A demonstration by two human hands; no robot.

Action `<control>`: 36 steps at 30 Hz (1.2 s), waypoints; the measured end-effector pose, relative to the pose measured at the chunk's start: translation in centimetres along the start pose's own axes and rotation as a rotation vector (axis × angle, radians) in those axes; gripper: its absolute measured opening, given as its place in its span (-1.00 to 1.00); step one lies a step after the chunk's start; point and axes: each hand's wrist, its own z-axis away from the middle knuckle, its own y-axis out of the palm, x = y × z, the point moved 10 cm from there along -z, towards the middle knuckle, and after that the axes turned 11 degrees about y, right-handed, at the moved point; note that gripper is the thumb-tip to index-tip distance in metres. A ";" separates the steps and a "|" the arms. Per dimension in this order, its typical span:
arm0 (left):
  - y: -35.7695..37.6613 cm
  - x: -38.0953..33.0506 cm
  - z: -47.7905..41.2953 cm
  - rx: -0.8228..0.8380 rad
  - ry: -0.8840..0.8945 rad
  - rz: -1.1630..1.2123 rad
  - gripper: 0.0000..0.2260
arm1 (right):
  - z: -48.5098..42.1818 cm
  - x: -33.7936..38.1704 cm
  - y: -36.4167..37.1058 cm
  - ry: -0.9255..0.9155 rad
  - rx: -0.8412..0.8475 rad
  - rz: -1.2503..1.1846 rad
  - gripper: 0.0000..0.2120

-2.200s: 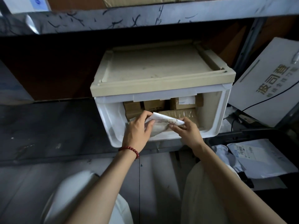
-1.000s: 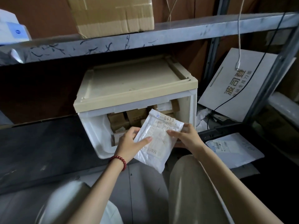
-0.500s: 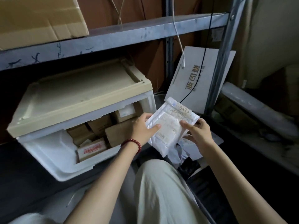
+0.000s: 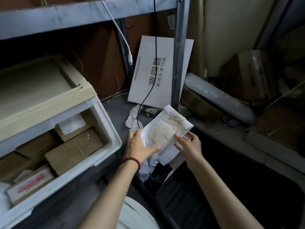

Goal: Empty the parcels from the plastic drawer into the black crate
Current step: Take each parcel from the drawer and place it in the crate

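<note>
Head view, the only one. White padded parcel (image 4: 166, 129) gripped by both hands, tilted, held over the near corner of the black crate (image 4: 231, 187). Left hand (image 4: 140, 147) clamped on its lower left edge, thumb across the front, remaining fingers (image 4: 155, 148) tucked behind and mostly hidden. Right hand (image 4: 189, 145) pinching the lower right edge, fingertips on the face, thumb out of sight beneath. Handwritten "0473" legible near the top corner, above the right fingers; printed label below it too blurred to read. Red bead bracelet (image 4: 132, 161) on the left wrist.

Directly under the fingers, more pale mailers (image 4: 151, 167) lying in the crate, partly covered by the held parcel and the hands; number impossible to tell. Crate interior dark, far wall lost in shadow, lower right edge cut off by the frame.

Left of the left fingers, plastic drawer (image 4: 105, 129) pulled open beneath a beige top, its left side cut off. Brown cardboard boxes (image 4: 74, 149) packed inside, one with red print (image 4: 31, 184) too smeared to read; deeper ones hidden under the drawer housing.

Beyond the fingers, white board with dark characters (image 4: 158, 71) leaning against the shelf back, crossed by a black cable (image 4: 148, 90); white cable with plug (image 4: 127, 48) hanging beside it. Right of the right fingers, bubble-wrapped roll (image 4: 219, 96) and dim cartons, details indistinct.
</note>
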 end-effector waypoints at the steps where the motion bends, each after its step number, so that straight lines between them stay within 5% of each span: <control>1: 1.0 0.4 -0.4 0.019 -0.014 -0.004 -0.13 | -0.5 -0.6 -0.1 0.010 0.006 0.030 -0.42; 5: 4.5 2.1 -1.4 0.060 -0.041 -0.080 -0.18 | -3.0 -3.4 -1.4 0.067 -0.045 0.091 -0.61; 8: 6.5 3.0 -2.4 0.096 -0.035 -0.061 -0.22 | -4.9 -4.7 -3.2 0.114 -0.171 0.120 -0.57; 18: 10.3 3.4 -6.9 0.190 0.276 -0.112 -0.28 | -11.7 -4.5 -4.2 0.039 -0.336 0.216 -0.69; 23: 12.4 4.6 -6.9 0.339 0.356 -0.372 -0.38 | -13.3 -5.8 -1.0 0.038 -0.190 0.596 -0.62; 27: 12.7 6.8 -6.6 0.425 0.321 -0.679 -0.42 | -13.3 -5.7 0.4 -0.073 -0.236 1.023 -0.54; 31: 11.0 7.0 -6.8 0.342 0.269 -0.744 -0.45 | -12.3 -6.0 0.6 -0.094 -0.333 1.489 -0.48; 36: 8.8 5.8 -6.1 0.210 0.228 -0.663 -0.51 | -9.9 -4.7 1.9 -0.282 -0.322 1.594 -0.43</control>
